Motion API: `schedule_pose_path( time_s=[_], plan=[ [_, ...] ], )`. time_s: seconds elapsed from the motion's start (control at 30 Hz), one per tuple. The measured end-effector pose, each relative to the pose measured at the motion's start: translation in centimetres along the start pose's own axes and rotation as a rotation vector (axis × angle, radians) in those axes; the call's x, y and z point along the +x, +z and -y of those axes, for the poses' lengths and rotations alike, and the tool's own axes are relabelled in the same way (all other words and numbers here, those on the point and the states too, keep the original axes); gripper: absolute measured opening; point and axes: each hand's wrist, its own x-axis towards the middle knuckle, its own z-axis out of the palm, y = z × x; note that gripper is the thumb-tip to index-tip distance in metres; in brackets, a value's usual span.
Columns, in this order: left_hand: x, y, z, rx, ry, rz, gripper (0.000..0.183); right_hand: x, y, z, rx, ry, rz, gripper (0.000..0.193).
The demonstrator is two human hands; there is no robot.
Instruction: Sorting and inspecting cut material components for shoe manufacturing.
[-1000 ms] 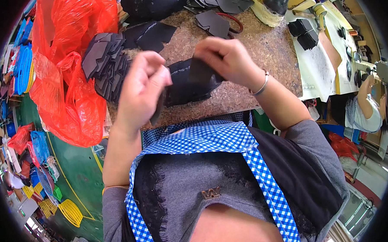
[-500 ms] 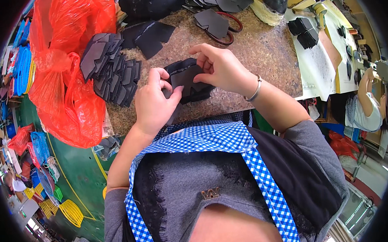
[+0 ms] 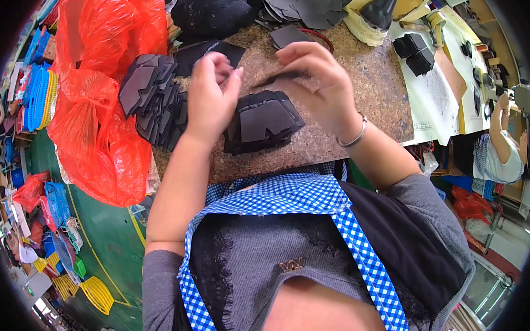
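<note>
A low stack of black cut sheet pieces [image 3: 262,125] lies on the speckled tabletop in front of me, with a notch in its near edge. My left hand [image 3: 213,97] hovers at the stack's upper left, fingers curled and thumb apart, with nothing visible in it. To the upper right, my right hand [image 3: 323,83] is smeared by motion. A thin black piece [image 3: 282,78], seen almost edge-on, sticks out from its fingers toward the left. Flat black pieces [image 3: 231,51] lie just beyond my left hand, and a heap of overlapping black pieces [image 3: 149,93] is left of it.
A red plastic bag [image 3: 107,137] hangs over the table's left edge. Red-handled scissors [image 3: 324,40] lie partly under a black piece at the back. More black sheets [image 3: 308,4], a black cone [image 3: 382,6] and white paper [image 3: 425,99] sit farther back and right.
Both hands have lifted off the stack and moved apart, the left one away from me. A thin black piece now shows in my right hand. The stack lies uncovered.
</note>
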Motion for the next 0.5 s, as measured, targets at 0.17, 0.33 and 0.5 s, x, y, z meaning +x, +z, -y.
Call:
schedule_pose_path(
  time_s=[0.17,0.33,0.5],
  plan=[
    [2.1,-1.6,3.4,0.742,0.372,-0.028,0.019,-0.5,-1.1,-0.8,0.311,0.525,-0.069,0.026],
    [1.9,-2.7,1.5,0.164,0.254,-0.348,0.014,-0.2,-1.4,-1.8,0.344,0.57,-0.105,0.027],
    [-3.4,-2.3,-2.6,0.399,0.767,-0.224,0.018,0.7,-3.0,-2.0,0.343,0.502,-0.215,0.037]
  ],
)
